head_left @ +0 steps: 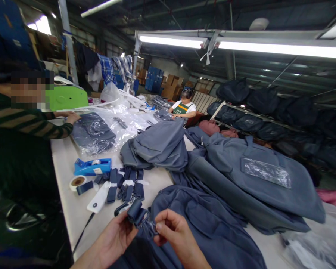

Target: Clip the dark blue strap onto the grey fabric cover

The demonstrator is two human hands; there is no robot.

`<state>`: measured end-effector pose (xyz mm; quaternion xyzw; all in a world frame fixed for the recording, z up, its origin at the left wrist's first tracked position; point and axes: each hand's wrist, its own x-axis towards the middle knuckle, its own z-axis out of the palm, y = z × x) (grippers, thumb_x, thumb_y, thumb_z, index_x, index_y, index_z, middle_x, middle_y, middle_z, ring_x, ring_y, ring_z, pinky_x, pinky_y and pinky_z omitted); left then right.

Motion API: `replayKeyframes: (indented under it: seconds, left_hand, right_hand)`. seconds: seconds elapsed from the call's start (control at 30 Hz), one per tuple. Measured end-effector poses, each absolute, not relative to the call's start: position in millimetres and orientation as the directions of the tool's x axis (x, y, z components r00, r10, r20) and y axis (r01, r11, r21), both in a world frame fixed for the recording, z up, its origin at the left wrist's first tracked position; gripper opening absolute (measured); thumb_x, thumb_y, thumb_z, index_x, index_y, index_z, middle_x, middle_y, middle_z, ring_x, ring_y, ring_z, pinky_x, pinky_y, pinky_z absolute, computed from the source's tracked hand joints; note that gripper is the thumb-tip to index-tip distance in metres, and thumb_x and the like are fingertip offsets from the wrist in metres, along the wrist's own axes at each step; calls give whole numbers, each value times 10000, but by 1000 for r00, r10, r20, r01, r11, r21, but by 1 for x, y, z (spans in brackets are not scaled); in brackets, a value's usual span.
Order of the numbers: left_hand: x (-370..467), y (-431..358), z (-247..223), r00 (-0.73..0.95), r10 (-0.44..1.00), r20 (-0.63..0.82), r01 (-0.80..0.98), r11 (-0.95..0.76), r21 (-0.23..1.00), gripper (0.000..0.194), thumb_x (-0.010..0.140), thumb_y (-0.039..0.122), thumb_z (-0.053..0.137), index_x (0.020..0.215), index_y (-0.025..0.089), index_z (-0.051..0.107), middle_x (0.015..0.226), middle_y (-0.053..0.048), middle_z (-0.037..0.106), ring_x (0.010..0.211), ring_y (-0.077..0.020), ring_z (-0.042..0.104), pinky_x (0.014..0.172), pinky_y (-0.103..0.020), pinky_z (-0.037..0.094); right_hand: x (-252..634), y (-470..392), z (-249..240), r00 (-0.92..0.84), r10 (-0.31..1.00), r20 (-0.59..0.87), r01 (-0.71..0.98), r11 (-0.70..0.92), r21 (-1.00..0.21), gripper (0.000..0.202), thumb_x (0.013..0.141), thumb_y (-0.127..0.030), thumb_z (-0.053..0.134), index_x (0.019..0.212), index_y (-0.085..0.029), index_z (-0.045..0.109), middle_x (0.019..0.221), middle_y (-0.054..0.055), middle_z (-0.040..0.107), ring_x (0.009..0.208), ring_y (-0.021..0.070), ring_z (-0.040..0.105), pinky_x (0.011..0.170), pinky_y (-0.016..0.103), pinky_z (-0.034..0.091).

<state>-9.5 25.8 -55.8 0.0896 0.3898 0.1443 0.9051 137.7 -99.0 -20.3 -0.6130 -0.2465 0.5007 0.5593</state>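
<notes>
Left hand (116,239), right hand (175,235) pinching rolled strap (136,213), over blue bag (201,228)

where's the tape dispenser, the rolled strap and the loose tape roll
blue tape dispenser (92,167), head view, middle of its body
rolled strap (135,211), head view, on the roll
loose tape roll (77,182), head view, its top face

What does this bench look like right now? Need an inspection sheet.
Surface: pale worktable, crowded.
Job's things: rolled dark blue webbing strap with black metal clip, over grey-blue fabric bag.
Clutter: bundled blue straps, blue tape dispenser, tape roll, bagged items in clear plastic.
Grippers: left hand and right hand both pinch the strap.
Cables: nothing seen.
Surroundings: two co-workers, dark bags on shelves.
</notes>
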Motion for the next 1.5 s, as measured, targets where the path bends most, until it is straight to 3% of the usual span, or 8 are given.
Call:
replayKeyframes:
  seconds: [0.23, 0.37, 0.5, 0.83, 0.97, 1.13, 1.37, 1.5]
  left_hand:
    - [-32, 16, -60, 763, 351, -543, 48, 807, 589, 584, 905, 643, 458, 846, 112, 694, 674, -116, 718, 565, -184, 672, 500, -232, 527]
    - [-48, 12, -67, 658, 752, -39, 119, -52, 992, 324, 786, 528, 703, 879, 218, 725, 791, -78, 720, 740, -233, 656, 709, -298, 535]
    - [-42, 12, -63, 625, 688, 370, 197, -597, 777, 409, 747, 307, 758, 1149, 269, 694, 1300, -103, 633, 1221, -328, 554, 1060, -386, 419]
    - [-25, 9, -44, 448, 539, 713, 190, -837, 514, 364, 847, 88, 514, 1178, 238, 534, 1224, -95, 578, 1091, -237, 599, 891, -355, 500]
    - [-26, 17, -27, 604, 417, 679, 237, -908, 346, 331, 921, 135, 488, 1152, 312, 646, 1372, -71, 532, 1223, -309, 475, 959, -469, 397]
    - [-20, 31, -13, 880, 361, 310, 118, -796, 594, 161, 922, 262, 593, 1058, 292, 674, 967, 4, 717, 930, -197, 627, 779, -301, 501]
    - [-14, 22, -24, 618, 149, 772, -7, -981, 195, 373, 906, 26, 439, 1197, 199, 597, 1268, -98, 636, 1262, -211, 482, 1126, -396, 279]
    - [-2, 18, -35, 722, 156, 675, -189, -893, 408, 229, 1004, 167, 379, 1133, 191, 566, 1006, -18, 708, 1040, -138, 604, 1210, -355, 138]
  right_hand:
    - [134, -102, -17, 366, 853, -372, -402, -215, -890, 411, 646, -438, 855, 849, -146, 648, 621, -30, 649, 501, 107, 628, 518, 222, 490]
    - [134, -103, -8, 358, 838, -412, -455, -229, -861, 371, 636, -390, 854, 810, -141, 640, 600, -30, 649, 467, 99, 617, 495, 213, 496]
    - [133, -100, 3, 341, 825, -450, -504, -244, -829, 375, 566, -366, 870, 755, -130, 648, 551, -20, 647, 435, 82, 578, 483, 217, 529]
    - [122, -102, 4, 243, 829, -503, -647, -247, -721, 428, 480, -343, 909, 707, -116, 626, 514, 4, 658, 355, 55, 531, 411, 216, 560]
    - [123, -103, 1, 163, 848, -504, -734, -236, -636, 409, 514, -279, 901, 767, -142, 610, 509, -2, 659, 343, 41, 497, 380, 201, 543]
    - [127, -106, -2, 58, 854, -517, -849, -230, -475, 420, 525, -219, 921, 804, -174, 610, 525, -28, 636, 383, 7, 450, 413, 179, 542]
    - [125, -108, -1, -66, 887, -457, -906, -245, -345, 383, 549, -167, 929, 776, -199, 621, 625, -22, 659, 437, -3, 447, 520, 165, 537]
    - [124, -108, -6, -51, 881, -471, -931, -212, -297, 375, 535, -156, 941, 744, -192, 631, 621, -27, 644, 441, -9, 441, 516, 134, 509]
